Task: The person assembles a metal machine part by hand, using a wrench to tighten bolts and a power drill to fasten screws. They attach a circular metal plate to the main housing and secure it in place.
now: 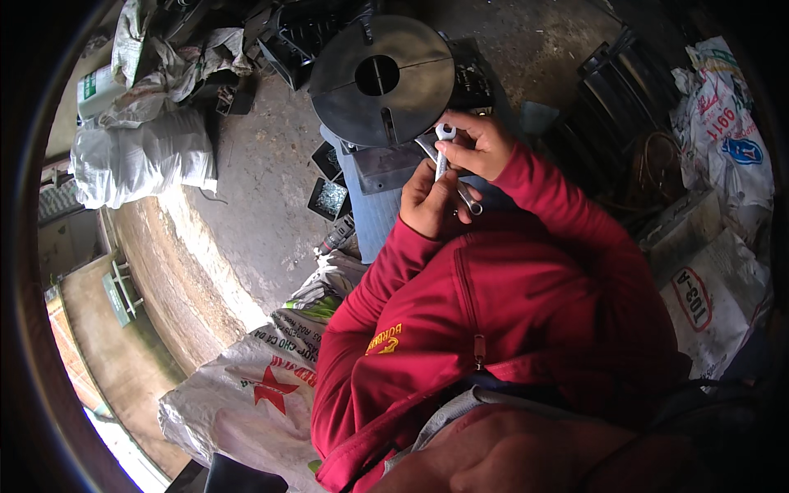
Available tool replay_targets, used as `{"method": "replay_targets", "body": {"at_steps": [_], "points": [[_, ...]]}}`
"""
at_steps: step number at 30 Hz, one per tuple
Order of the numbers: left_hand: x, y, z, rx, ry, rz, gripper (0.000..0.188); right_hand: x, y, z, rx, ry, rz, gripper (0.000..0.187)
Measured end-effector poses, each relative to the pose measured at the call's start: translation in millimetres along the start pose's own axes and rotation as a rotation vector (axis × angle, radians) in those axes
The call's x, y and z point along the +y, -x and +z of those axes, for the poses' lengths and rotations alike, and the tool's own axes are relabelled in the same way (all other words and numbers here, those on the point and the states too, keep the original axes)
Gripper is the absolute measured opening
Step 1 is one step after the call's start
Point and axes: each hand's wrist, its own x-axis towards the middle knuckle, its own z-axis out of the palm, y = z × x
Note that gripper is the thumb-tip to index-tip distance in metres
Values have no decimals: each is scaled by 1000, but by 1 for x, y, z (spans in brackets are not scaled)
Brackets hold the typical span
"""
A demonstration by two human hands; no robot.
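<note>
My left hand is closed around a silver combination wrench, whose open jaw points up and away from me. Below its fingers sticks out the ring end of what looks like a second wrench; my hand hides how the two lie. My right hand has its thumb and fingers closed at the first wrench's jaw, pinching it. Just beyond both hands is a round dark metal disc with a centre hole and slots. It sits above a dark metal block.
Small black trays of metal fasteners and a power tool lie left of a blue board. White sacks rest at lower left. Dark curved metal parts and more sacks stand on the right.
</note>
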Motion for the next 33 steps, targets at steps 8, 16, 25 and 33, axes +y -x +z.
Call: {"method": "replay_targets", "body": {"at_steps": [8,16,25,33], "points": [[9,11,-13,82,-213,107,24,-2,-2,-4,-33,156,-57,46],[89,1,-80,-112,-462,-112,30,4,-5,2,39,161,-191,49],[117,-3,-96,-214,-570,-146,30,3,-1,6,85,148,-107,42],[28,35,-39,192,-371,147,27,-3,38,42,-94,-363,278,30]]}}
